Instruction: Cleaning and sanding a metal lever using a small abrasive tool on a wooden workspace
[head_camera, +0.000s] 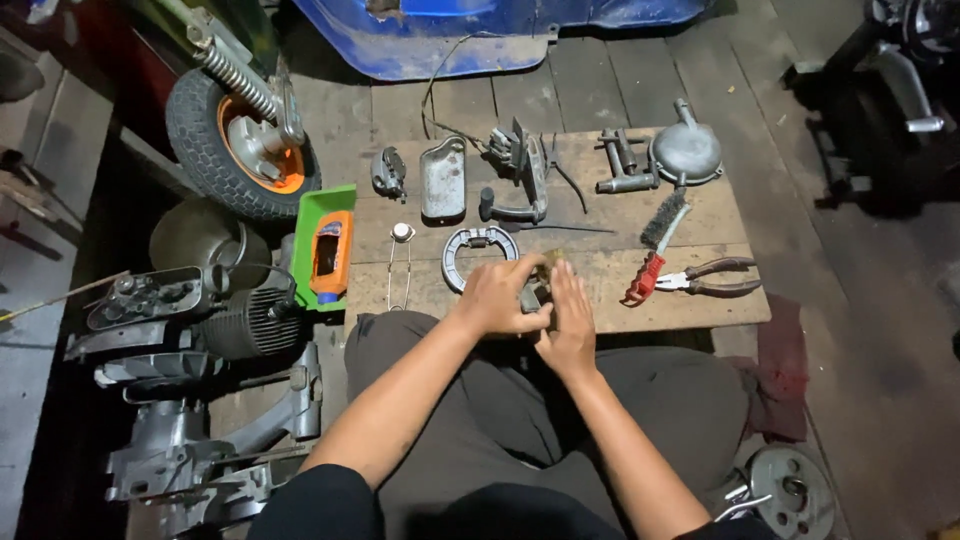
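I sit in front of a low wooden board (690, 220) laid with scooter parts. My left hand (497, 297) and my right hand (568, 320) meet over the board's near edge, both closed around a small dark metal part (531, 297) that is mostly hidden between my fingers. Just beyond my left hand lies a curved grey brake shoe (476, 246). A wire brush with a red handle (655, 245) and a pair of pliers (712, 278) lie to the right of my hands.
Farther back on the board lie a grey cover plate (443, 178), a lever assembly (520, 175), a round metal cover (686, 152) and small fittings. A green tray holding an orange bottle (328, 252), an engine (200, 320) and a wheel (235, 140) stand to the left. A round plate (792, 490) lies lower right.
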